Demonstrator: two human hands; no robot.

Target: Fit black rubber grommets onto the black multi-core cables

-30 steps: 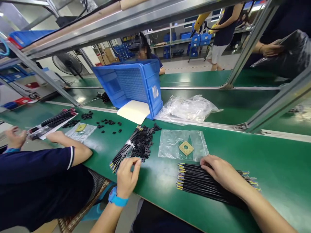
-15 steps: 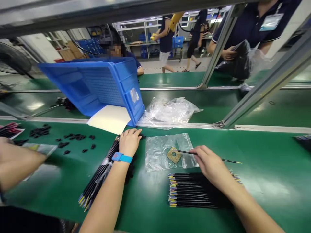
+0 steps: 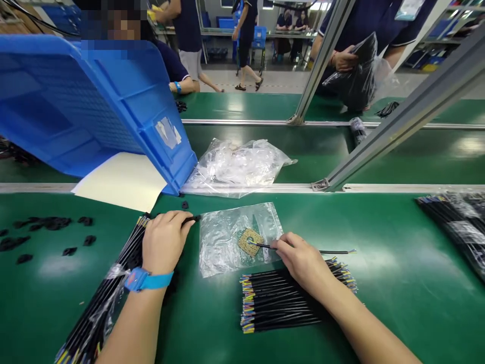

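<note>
In my right hand [image 3: 299, 258] is one black cable [image 3: 335, 252] with bare coloured wire ends, pinched between thumb and fingers. Its left end touches a square tan sponge [image 3: 250, 242] with a hole in the middle. The sponge lies on a clear plastic bag [image 3: 220, 247]. My left hand [image 3: 164, 240], with a blue wrist strap, pinches a small black part [image 3: 192, 219] by the bag's upper left corner. Beneath that wrist lies a bundle of black cables [image 3: 109, 283]. A row of cut cables [image 3: 280, 301] sits below my right hand.
Loose black parts [image 3: 49, 222] are scattered at left. A tilted blue crate [image 3: 151, 126] with a cream sheet [image 3: 123, 179] stands behind. Clear plastic bags [image 3: 242, 164] lie near the metal rail. More bundled cables [image 3: 454, 227] are at right. A co-worker [image 3: 348, 58] across the bench holds a black bag.
The view has shifted right and closer. My left hand now shows a small black part at its fingertips. The cable's left end has moved to the sponge's hole.
</note>
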